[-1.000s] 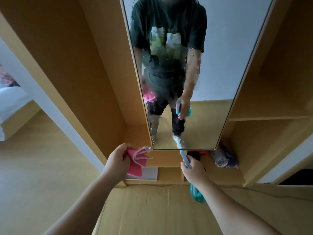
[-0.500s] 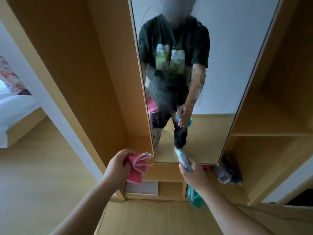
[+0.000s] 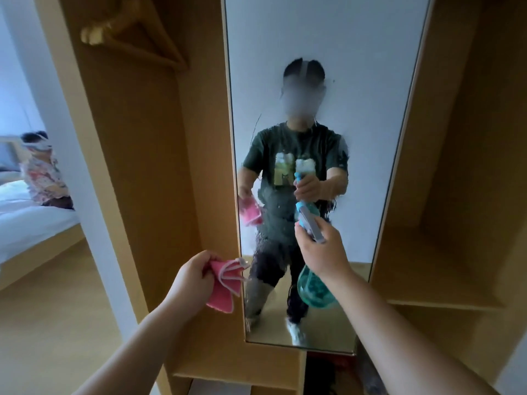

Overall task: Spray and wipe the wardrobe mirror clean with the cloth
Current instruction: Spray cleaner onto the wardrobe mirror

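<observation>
The tall wardrobe mirror (image 3: 379,89) stands straight ahead, set in a light wooden frame. Spray droplets and streaks cover its middle and lower glass. My left hand (image 3: 191,276) grips a folded pink cloth (image 3: 224,283) just left of the mirror's edge, near its lower part. My right hand (image 3: 323,250) holds a teal spray bottle (image 3: 313,290) up in front of the glass, its nozzle pointing at the mirror. The bottle's round body hangs below my wrist.
Open wooden wardrobe compartments flank the mirror; a wooden hanger (image 3: 137,32) hangs in the left one. A shelf (image 3: 445,302) sits low on the right. At far left another person (image 3: 42,172) sits on a white bed (image 3: 25,223). Dark items lie below the mirror.
My view has tilted upward and moved closer to the mirror. My right hand has raised the spray bottle from below the mirror to in front of the glass. The left hand keeps the cloth.
</observation>
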